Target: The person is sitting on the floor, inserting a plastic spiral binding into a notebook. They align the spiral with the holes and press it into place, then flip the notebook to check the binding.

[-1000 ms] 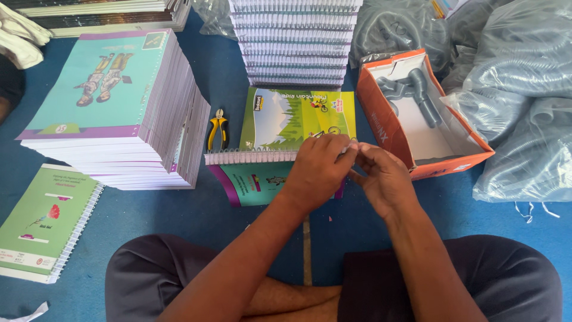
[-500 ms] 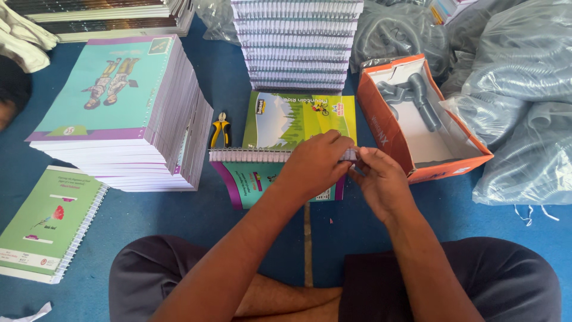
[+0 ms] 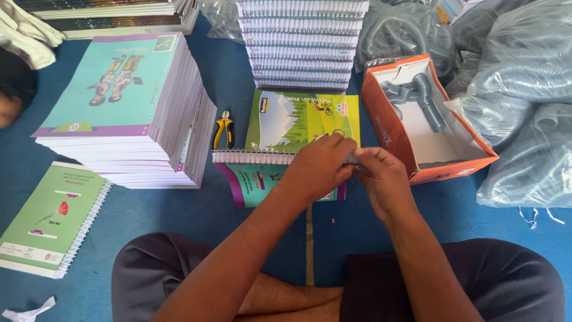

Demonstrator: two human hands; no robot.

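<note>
A spiral-bound notebook with a green and yellow cover lies open on the blue floor in front of my crossed legs, its teal and purple cover nearest me. The white wire spiral runs across its middle. My left hand covers the right end of the spiral, fingers closed on it. Touching it from the right, my right hand pinches the same end of the wire. The wire tip itself is hidden between my fingers.
Yellow-handled pliers lie left of the notebook. A tall stack of teal notebooks stands at left, a bound stack behind. An orange box holding grey tools sits at right, beside plastic bags of grey coil. A green notebook lies near left.
Both hands stay at the right end of the spiral; the fingers have shifted slightly along it. The notebook has not moved.
</note>
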